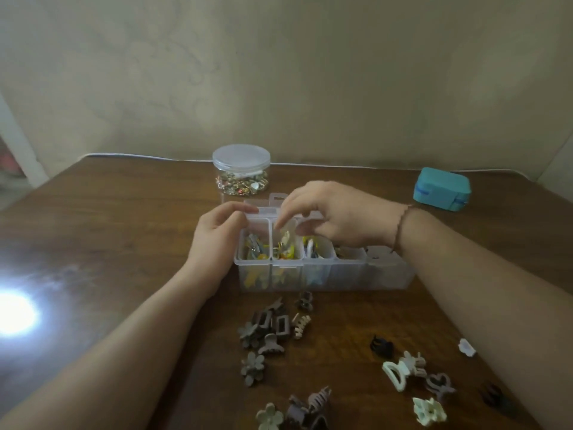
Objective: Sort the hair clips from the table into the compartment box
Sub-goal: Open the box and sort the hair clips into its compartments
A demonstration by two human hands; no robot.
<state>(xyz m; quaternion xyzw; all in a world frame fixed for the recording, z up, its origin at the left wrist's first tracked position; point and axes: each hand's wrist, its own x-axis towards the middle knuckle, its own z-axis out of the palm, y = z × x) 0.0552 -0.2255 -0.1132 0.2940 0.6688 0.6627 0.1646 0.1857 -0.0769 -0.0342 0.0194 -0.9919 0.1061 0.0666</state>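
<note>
Table [124,218] dark wood, glossy; compartment box [356,276] clear plastic; hair clips [273,328] matt plastic.

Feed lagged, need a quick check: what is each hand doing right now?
Left hand: grips the left end of the clear plastic compartment box.
Right hand: fingers dip into the second compartment; whether they hold something cannot be told.

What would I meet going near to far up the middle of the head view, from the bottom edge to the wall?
Grey flower clip → brown clip pile → compartment box → lidded round jar.
</note>
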